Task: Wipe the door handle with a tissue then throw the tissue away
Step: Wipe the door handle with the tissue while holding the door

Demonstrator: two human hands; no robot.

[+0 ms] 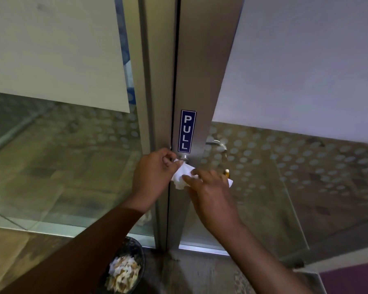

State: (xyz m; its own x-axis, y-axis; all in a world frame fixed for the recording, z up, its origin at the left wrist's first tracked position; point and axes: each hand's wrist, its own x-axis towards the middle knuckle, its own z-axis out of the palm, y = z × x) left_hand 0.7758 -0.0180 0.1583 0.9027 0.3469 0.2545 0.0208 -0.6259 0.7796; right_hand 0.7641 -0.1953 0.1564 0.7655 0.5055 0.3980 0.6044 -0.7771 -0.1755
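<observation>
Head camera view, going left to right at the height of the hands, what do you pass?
Glass panel → left hand → tissue → right hand → dotted glass of the door.

The door handle point(184, 158) is almost wholly hidden: only its round base shows, the lever covered by the tissue point(182, 175) and the right hand point(210, 194). That hand also hides the tissue's middle. The left arm covers part of the waste bin point(136, 251), which the bottom edge cuts off.
</observation>
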